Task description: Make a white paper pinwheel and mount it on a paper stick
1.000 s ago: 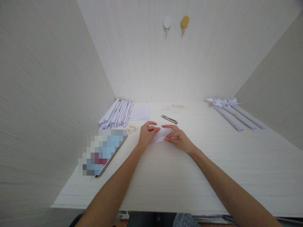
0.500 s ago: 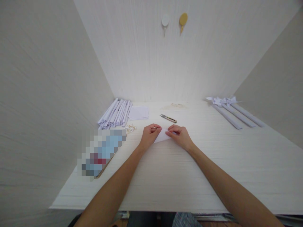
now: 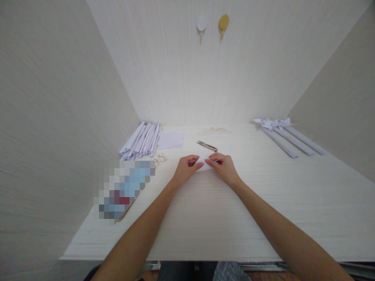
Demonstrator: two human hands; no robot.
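Note:
Between my two hands is a small folded sheet of white paper (image 3: 204, 166), just above or on the white table. My left hand (image 3: 186, 168) pinches its left side with thumb and fingers. On the opposite side my right hand (image 3: 224, 168) grips the paper, its thumb pressed on the face. The fingers hide both ends of the sheet. Just beyond my hands lie thread snips (image 3: 207, 146) with a pale handle, blades pointing left.
At back left are a pile of rolled paper tubes (image 3: 140, 141), flat white sheets (image 3: 170, 139) and small cotton-swab-like pieces (image 3: 160, 159). A blurred-out flat object (image 3: 129, 191) lies front left. Paper pinwheels on tubes (image 3: 281, 134) rest at back right. Walls enclose the table (image 3: 211, 226).
The paper has gone from a larger triangular shape to a smaller folded piece. My left thumb has moved over its front, and my hands stay in about the same place.

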